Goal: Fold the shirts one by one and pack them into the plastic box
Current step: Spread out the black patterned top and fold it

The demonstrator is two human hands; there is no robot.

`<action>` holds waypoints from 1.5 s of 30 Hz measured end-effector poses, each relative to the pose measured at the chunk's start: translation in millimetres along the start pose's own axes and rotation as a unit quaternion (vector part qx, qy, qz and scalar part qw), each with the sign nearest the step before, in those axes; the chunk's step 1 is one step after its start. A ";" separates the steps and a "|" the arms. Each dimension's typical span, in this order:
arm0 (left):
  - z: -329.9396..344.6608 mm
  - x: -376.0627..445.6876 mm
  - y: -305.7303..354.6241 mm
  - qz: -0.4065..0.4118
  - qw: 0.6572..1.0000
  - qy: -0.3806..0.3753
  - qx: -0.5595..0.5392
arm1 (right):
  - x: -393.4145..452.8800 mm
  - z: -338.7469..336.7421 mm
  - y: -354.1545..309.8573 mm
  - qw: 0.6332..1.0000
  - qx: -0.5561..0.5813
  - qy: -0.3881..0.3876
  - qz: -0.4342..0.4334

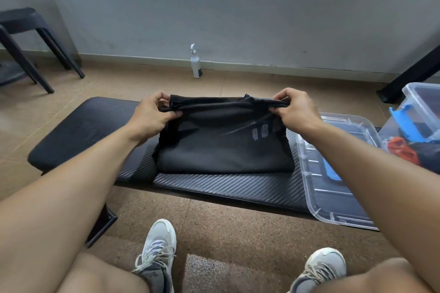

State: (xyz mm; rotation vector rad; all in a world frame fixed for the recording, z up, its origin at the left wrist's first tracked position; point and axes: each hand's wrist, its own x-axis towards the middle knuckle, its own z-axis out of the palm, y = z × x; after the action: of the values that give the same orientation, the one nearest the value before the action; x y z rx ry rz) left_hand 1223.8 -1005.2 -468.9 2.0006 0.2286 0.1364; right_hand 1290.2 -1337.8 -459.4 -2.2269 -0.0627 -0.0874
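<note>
A black mesh shirt (223, 150) with grey digits on it lies partly folded on the black padded bench (83, 121). My left hand (152, 116) pinches its far left edge, and my right hand (295, 112) pinches its far right edge. Both hands hold that far edge lifted above the rest of the shirt. The clear plastic box (419, 107) with blue latches stands on the floor at the right. Beside it lie more clothes (404, 152), orange and dark.
The box's clear lid (333, 197) lies on the bench's right end, under my right forearm. A white bottle (196, 64) stands by the wall ahead. A black stool (26, 40) is at the far left. My shoes (157, 252) rest on the floor below.
</note>
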 end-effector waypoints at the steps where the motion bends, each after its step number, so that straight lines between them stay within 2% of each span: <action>1: -1.2 -5.3 3.9 0.012 1.000 -0.006 0.006 | -1.6 -3.6 -0.5 1.000 0.006 -0.009 -0.005; 9: -16.3 -48.5 -4.7 0.084 0.975 -0.046 0.202 | -35.5 -23.8 12.4 0.984 -0.101 -0.105 -0.105; 13: -13.3 -59.4 -11.9 0.100 0.950 -0.071 0.287 | -50.2 -20.8 24.0 0.957 -0.189 -0.170 -0.137; 19: -14.0 -68.8 -13.3 0.089 0.942 -0.096 0.310 | -60.4 -23.9 28.6 0.924 -0.276 -0.225 -0.141; 23: -20.5 -69.2 -11.2 0.085 0.925 -0.153 0.337 | -59.9 -26.7 27.4 0.879 -0.353 -0.272 -0.171; 25: -19.7 -70.6 -7.0 0.081 0.930 -0.140 0.331 | -59.4 -26.6 27.1 0.883 -0.354 -0.266 -0.157; 28: -13.9 -72.5 1.1 0.089 0.947 -0.075 0.300 | -57.5 -24.5 24.7 0.899 -0.351 -0.191 -0.180; 31: 1.9 -74.3 9.2 0.139 0.935 -0.059 0.321 | -53.3 -20.9 20.5 0.875 -0.422 -0.151 -0.185; 35: 39.4 -78.9 17.9 0.141 0.919 -0.126 0.346 | -44.4 -16.3 19.7 0.825 -0.505 -0.204 -0.149; 37: 59.3 -76.4 18.8 0.124 0.907 -0.164 0.367 | -36.7 -16.0 18.7 0.814 -0.518 -0.230 -0.130; 40: 81.6 -72.4 10.8 0.081 0.875 -0.199 0.434 | -30.6 -14.3 16.6 0.808 -0.519 -0.254 -0.115; 42: 90.8 -76.3 2.0 0.047 0.862 -0.222 0.452 | -29.5 -12.9 15.4 0.809 -0.522 -0.241 -0.123; 45: 97.4 -83.8 -11.0 0.047 0.850 -0.231 0.471 | -34.1 -10.9 9.7 0.832 -0.492 -0.217 -0.134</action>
State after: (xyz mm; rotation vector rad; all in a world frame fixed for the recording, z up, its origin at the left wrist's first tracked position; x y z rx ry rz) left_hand 1160.2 -1105.2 -519.9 2.9419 -0.1612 -0.4956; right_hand 1256.5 -1352.9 -463.3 -3.2155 -0.7290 0.3136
